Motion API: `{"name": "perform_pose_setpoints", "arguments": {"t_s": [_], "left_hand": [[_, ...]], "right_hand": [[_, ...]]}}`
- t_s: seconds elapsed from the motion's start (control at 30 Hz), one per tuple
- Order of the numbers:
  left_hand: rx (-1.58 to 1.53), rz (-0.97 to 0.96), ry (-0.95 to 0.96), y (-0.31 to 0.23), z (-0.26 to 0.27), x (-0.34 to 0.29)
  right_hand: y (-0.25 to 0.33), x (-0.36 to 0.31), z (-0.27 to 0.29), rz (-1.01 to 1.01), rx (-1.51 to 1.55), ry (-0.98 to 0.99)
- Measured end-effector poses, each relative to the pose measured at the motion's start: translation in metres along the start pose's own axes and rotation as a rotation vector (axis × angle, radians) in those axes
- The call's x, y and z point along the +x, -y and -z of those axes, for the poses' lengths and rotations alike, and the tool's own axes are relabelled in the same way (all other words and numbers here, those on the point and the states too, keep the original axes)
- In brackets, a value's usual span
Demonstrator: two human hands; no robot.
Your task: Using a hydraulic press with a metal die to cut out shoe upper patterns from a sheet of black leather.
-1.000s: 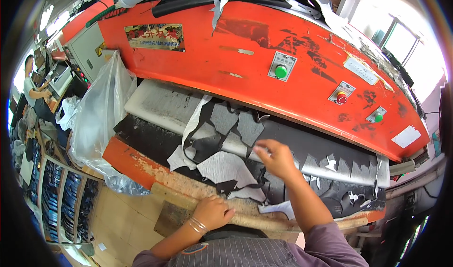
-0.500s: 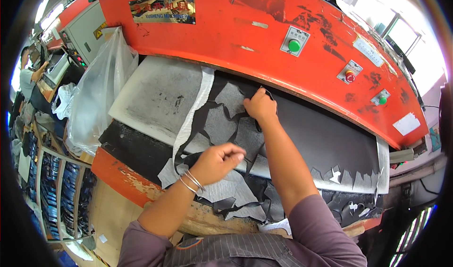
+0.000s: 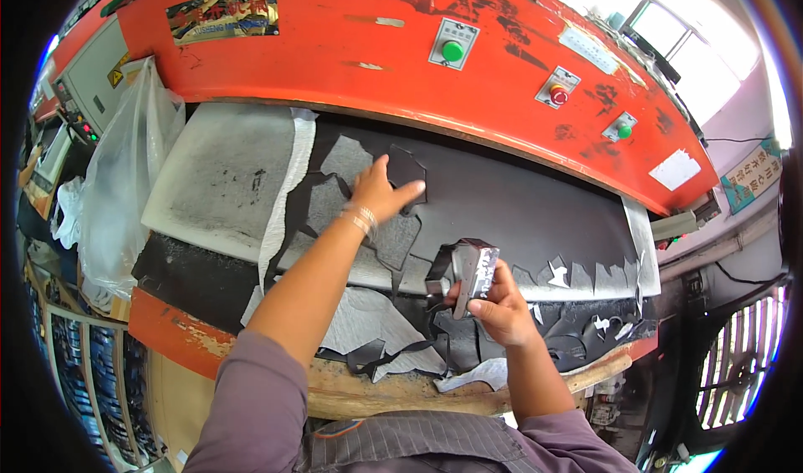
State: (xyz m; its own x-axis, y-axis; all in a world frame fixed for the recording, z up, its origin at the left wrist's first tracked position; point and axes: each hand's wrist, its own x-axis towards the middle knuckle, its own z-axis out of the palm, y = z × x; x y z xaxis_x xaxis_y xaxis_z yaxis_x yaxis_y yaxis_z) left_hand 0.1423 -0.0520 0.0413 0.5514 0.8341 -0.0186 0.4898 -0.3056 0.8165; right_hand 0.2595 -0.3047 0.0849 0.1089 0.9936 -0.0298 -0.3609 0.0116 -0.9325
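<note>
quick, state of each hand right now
Left hand: open, spread over the dark sheet.
Right hand: closed, holding a metal cutting die.

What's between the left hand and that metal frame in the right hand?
In the head view, part of a grey piece and the dark sheet lie between the left hand and the metal frame.

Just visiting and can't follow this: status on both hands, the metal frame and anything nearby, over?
Right hand gripping metal frame. Left hand spread by dark piece; contact unclear. Pale scraps toward the front.
</note>
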Motion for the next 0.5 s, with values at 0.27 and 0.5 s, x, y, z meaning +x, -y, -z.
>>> {"name": "perform_pose_setpoints", "arguments": {"t_s": [0.27,0.5], "left_hand": [[-0.059,0.055,-0.498,0.031,-0.032,0.053],[-0.667,0.082,-0.372,0.042,-0.015,-0.070]], "right_hand": [[0.038,0.047,0.045,0.162,-1.468,0.232],[0.018,0.100,0.096,0.515,-1.702,0.607]]}}
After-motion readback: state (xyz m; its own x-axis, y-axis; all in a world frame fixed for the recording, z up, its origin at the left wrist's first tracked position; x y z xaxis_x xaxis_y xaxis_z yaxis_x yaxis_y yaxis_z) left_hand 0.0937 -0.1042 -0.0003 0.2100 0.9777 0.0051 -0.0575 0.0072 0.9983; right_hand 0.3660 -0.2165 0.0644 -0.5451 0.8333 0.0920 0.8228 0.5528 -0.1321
